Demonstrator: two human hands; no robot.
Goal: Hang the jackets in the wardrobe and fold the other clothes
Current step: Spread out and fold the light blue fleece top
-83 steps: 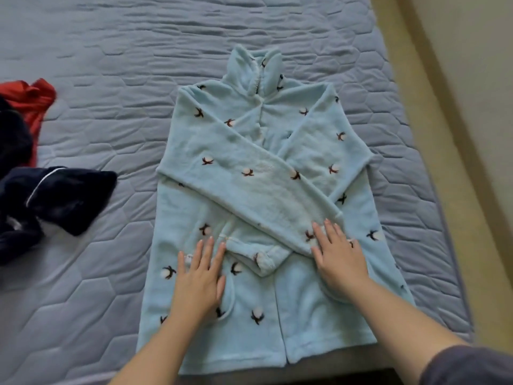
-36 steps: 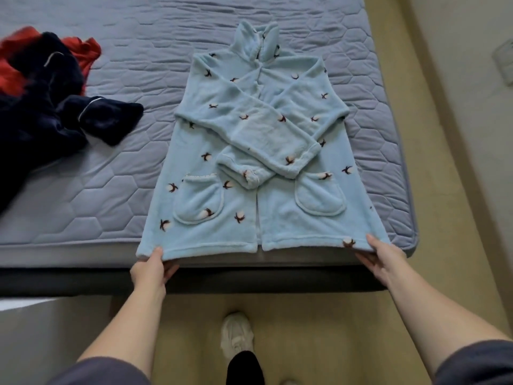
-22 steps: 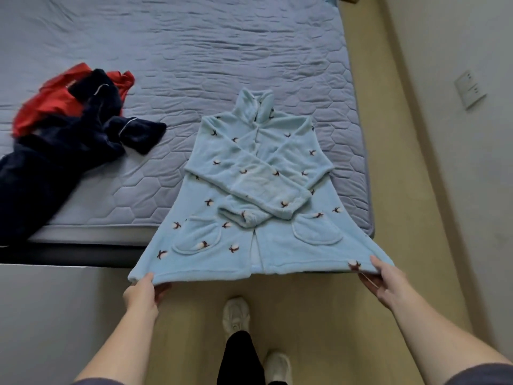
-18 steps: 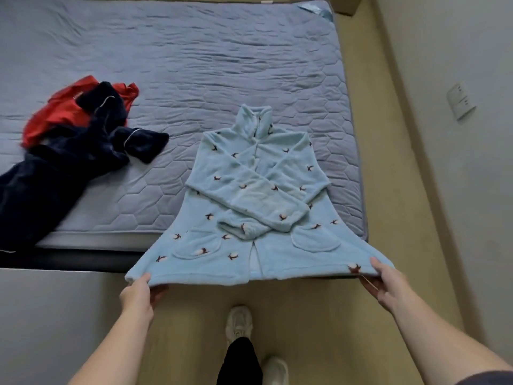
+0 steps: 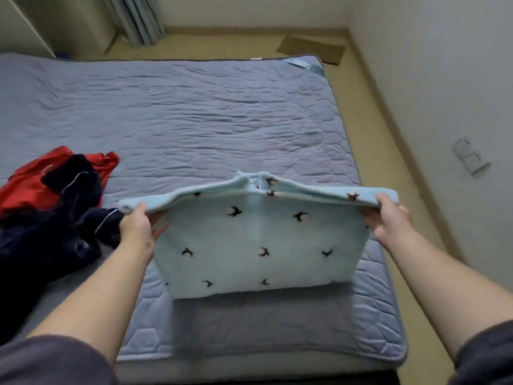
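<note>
Both bare forearms reach out over the near end of the bed (image 5: 194, 120). The left hand (image 5: 137, 229) pinches one corner of the pale blue fleece garment (image 5: 261, 245) between thumb and fingers. The right hand (image 5: 388, 220) pinches the opposite corner likewise. The held edge hangs above the bed, and a panel dotted with small dark sprigs slopes down to the bed's foot. On the bed's left side a red garment (image 5: 25, 184) bears white lettering too small to read, partly under dark navy clothes (image 5: 50, 240).
</note>
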